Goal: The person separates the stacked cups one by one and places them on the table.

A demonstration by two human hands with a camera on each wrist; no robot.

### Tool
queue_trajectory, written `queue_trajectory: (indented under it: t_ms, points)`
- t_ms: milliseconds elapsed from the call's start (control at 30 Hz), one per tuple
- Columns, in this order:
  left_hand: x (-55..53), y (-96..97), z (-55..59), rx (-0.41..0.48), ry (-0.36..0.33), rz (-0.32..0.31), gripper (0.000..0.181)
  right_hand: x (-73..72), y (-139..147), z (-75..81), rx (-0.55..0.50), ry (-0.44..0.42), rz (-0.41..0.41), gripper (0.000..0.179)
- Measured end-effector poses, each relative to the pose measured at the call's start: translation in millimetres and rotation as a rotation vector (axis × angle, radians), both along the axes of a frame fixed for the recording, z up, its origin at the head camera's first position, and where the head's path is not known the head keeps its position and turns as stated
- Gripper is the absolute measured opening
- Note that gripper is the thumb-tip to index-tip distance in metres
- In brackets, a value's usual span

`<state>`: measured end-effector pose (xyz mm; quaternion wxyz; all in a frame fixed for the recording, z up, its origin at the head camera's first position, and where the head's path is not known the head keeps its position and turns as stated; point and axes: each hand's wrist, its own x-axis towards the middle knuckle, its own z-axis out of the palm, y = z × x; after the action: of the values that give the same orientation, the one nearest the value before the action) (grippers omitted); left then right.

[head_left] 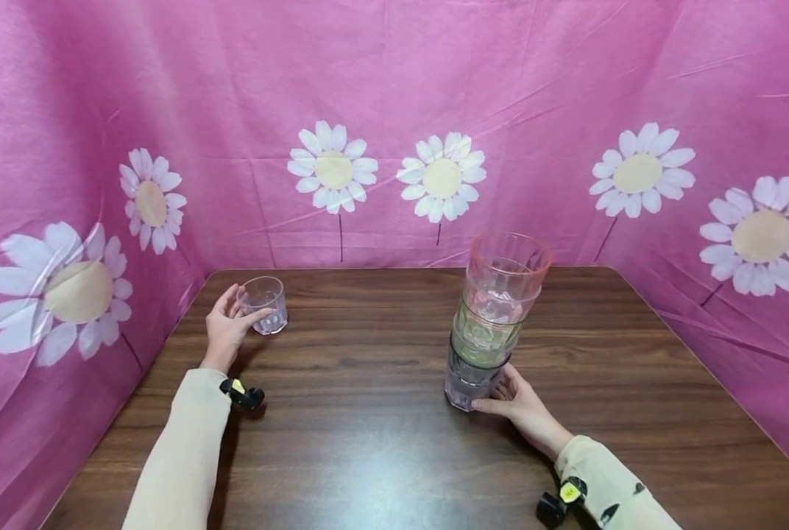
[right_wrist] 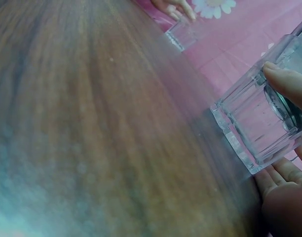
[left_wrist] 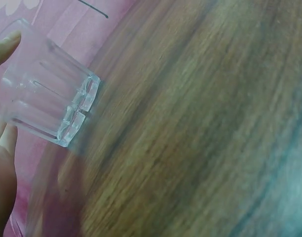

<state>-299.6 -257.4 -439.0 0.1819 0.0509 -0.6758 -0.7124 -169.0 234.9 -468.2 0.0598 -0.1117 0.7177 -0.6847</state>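
On the far left of the table, a clear glass (head_left: pixel 271 300) stands upright, and my left hand (head_left: pixel 225 327) grips its side between thumb and fingers. The left wrist view shows the same glass (left_wrist: pixel 47 89) from the side, with nothing visible inside. Right of centre rises a tall stack of nested glasses (head_left: pixel 490 331): pink-rimmed on top, then greenish, then dark grey, with a clear one lowest. My right hand (head_left: pixel 523 408) holds this stack near its bottom, thumb on the lowest glass (right_wrist: pixel 254 123). Whether its base touches the table I cannot tell.
The brown wood-grain table (head_left: pixel 361 368) reaches back to a pink cloth (head_left: pixel 381 73) with printed daisies, which hangs behind it and along both sides. Each sleeve carries a small black camera, one on the left wrist (head_left: pixel 242 394) and one on the right (head_left: pixel 560 502).
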Motion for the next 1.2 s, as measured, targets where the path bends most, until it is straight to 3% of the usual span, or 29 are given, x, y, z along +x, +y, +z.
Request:
queue_trajectory:
  t_ms: [200, 333, 500, 633, 733, 867, 1100, 1200]
  points:
    - [2.1, -6.5, 2.6, -0.033, 0.004, -0.009, 0.087, -0.5, 1, -0.2, 0.002, -0.001, 0.003, 0.075]
    - [4.6, -14.5, 7.6, -0.037, 0.021, 0.050, 0.085, -0.6, 0, -0.2, -0.009, 0.015, 0.016, 0.074]
    - [3.0, -11.5, 27.2, 0.021, 0.090, 0.120, 0.087, -0.5, 0, 1.3, -0.024, 0.023, 0.018, 0.071]
    - [1.8, 3.6, 51.5, 0.026, 0.160, 0.119, 0.087, -0.2, 0, 2.1, -0.023, 0.023, 0.013, 0.070]
    - [2.5, 22.2, 70.7, 0.034, 0.212, 0.072, 0.085, -0.1, 1, 1.9, -0.011, 0.030, 0.017, 0.070]
    - [2.4, 53.1, 91.6, 0.040, 0.262, -0.041, 0.083, 0.6, 2, 1.8, -0.004, 0.012, -0.003, 0.073]
    - [9.8, 108.3, 115.4, 0.067, 0.338, -0.270, 0.083, 0.7, 1, 0.8, -0.006, -0.024, -0.017, 0.077]
    - [15.6, 130.7, 123.8, 0.034, 0.360, -0.363, 0.084, 0.5, 0, 0.5, -0.002, -0.009, -0.009, 0.076]
